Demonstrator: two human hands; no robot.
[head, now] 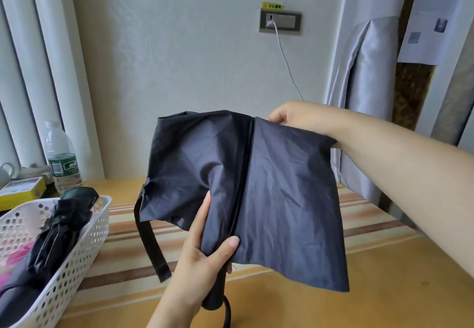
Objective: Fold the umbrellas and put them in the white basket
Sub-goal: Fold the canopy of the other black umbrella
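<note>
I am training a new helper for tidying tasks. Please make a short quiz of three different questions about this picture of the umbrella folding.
1. True or false: the white basket already holds a folded black umbrella.
2. Which hand pinches the top edge of the dark umbrella held above the table?
A. left hand
B. right hand
C. neither
3. Fill in: the closing strap hangs loose on the ____ side of the canopy in the picture.

Key
1. True.
2. B: the right hand pinches the top edge, while the left hand grips the fabric near the handle.
3. Left.
</note>
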